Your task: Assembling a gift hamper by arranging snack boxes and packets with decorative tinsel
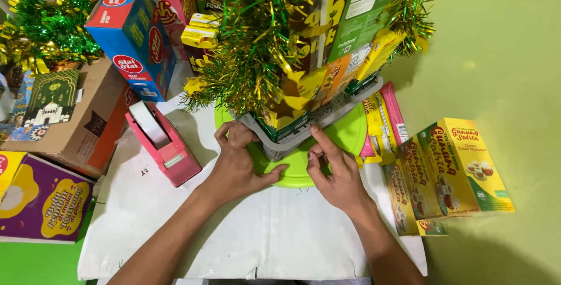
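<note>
Left hand (236,162) curled, fingertips pressed to grey basket (280,139) corner; right hand (333,174) pinching its rim (likely steadying it) over green plate (345,136), beside pink tape dispenser (163,144).

A white board (257,244) on the floor carries a green plate (345,136) and a pink tape dispenser (163,144).

Hands: two, left hand (236,165) and right hand (336,174)
Grey basket (304,130): one
Lime-green round tray (345,136): one
Pink tape dispenser (163,144): one
Yellow-green tea boxes (447,171): two
Blue biscuit box (137,36): one
Purple box (41,197): one
</note>
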